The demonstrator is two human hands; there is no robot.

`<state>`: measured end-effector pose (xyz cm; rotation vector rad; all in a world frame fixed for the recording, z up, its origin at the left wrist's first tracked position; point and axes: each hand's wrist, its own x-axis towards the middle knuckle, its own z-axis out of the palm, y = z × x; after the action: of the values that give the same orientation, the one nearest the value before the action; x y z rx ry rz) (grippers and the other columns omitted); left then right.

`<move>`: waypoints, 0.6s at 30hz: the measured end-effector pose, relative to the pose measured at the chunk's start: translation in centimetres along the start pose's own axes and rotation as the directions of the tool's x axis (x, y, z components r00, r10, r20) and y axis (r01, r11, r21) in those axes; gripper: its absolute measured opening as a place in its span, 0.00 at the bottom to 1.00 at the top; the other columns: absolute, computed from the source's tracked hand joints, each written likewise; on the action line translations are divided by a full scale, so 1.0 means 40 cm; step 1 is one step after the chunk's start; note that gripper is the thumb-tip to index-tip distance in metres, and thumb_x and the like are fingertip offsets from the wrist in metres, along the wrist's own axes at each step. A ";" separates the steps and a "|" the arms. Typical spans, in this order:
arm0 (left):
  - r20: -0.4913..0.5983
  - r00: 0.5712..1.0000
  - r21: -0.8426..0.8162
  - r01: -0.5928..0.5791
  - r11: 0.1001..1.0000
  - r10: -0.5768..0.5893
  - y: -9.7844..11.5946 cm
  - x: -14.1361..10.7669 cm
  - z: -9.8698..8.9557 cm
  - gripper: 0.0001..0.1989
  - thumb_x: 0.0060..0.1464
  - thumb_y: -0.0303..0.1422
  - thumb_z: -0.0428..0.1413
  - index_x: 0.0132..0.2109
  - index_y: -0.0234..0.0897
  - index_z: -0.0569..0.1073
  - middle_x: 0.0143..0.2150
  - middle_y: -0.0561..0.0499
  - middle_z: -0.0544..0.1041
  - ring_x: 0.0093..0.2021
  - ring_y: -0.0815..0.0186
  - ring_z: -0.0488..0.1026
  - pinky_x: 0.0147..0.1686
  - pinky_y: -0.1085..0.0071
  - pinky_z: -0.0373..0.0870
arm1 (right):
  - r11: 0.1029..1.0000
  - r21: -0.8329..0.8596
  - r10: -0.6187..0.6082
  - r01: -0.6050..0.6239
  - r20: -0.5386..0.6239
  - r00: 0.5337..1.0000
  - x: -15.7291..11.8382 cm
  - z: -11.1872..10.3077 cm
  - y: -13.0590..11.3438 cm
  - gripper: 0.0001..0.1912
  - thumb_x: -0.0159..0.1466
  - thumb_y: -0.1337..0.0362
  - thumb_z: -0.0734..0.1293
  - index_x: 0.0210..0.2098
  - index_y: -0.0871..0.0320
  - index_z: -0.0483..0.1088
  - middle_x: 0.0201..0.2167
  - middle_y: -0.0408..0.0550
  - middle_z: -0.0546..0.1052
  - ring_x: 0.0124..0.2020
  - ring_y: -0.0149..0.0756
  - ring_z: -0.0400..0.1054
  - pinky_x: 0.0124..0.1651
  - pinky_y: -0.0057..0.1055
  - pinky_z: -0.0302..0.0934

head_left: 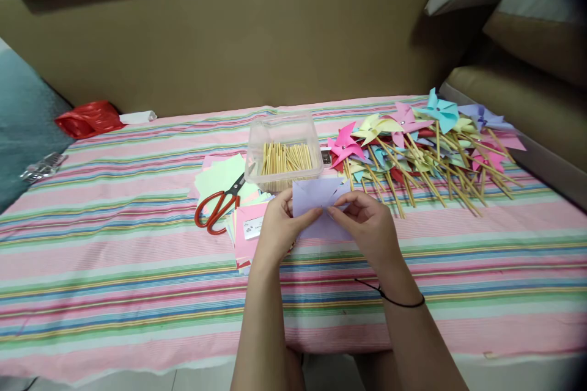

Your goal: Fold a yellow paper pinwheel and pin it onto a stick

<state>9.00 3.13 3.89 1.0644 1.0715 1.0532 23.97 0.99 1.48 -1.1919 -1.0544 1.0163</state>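
Between both hands is a lavender square of paper (316,195) with slits cut in from its corners. My left hand (287,223) pinches its left side, thumb on the face near the middle. On the right side my right hand (367,220) grips the same sheet, its thumb close to the centre too. Just beyond the paper stands a clear plastic box (283,125) holding many short wooden sticks (285,157). Left of the hands, red-handled scissors (217,211) lie across pale green paper (220,177). A stack of coloured paper squares (245,250) is partly behind my left wrist.
Many finished paper pinwheels (413,146) on sticks are piled at the right. A striped cloth (137,269) covers the surface. A red plastic bag (89,120) lies at the far left, near clear-wrapped items (43,167). A brown backrest (229,49) rises behind, with cushions (541,24) at right.
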 end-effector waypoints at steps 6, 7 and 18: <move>-0.102 0.995 -0.020 -0.019 1.000 0.017 -0.019 0.008 0.003 0.19 0.39 0.32 0.68 0.41 0.34 0.75 0.35 0.49 0.82 0.33 0.62 0.77 0.33 0.70 0.72 | 0.996 0.081 0.047 -0.047 0.003 0.999 -0.005 0.014 -0.011 0.15 0.53 0.57 0.75 0.35 0.54 0.70 0.27 0.42 0.76 0.30 0.34 0.73 0.35 0.32 0.69; -0.128 0.992 -0.042 -0.021 0.999 0.015 -0.022 0.010 0.003 0.20 0.38 0.32 0.68 0.42 0.34 0.75 0.36 0.48 0.82 0.34 0.62 0.77 0.34 0.69 0.72 | 0.988 0.137 0.077 -0.076 -0.004 0.997 -0.005 0.016 -0.012 0.18 0.53 0.56 0.74 0.40 0.52 0.68 0.28 0.41 0.78 0.31 0.35 0.74 0.37 0.33 0.70; -0.194 0.981 -0.138 -0.005 0.990 -0.022 -0.017 0.010 0.006 0.22 0.34 0.31 0.70 0.41 0.33 0.76 0.33 0.48 0.82 0.32 0.61 0.78 0.34 0.67 0.73 | 0.963 0.161 0.234 -0.217 -0.092 0.968 0.003 0.012 -0.006 0.34 0.44 0.58 0.79 0.47 0.54 0.66 0.27 0.44 0.81 0.30 0.41 0.77 0.34 0.36 0.72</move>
<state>9.39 3.38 3.21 0.8580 1.1401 1.2256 23.55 1.17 1.77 -1.2491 -0.7536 1.1708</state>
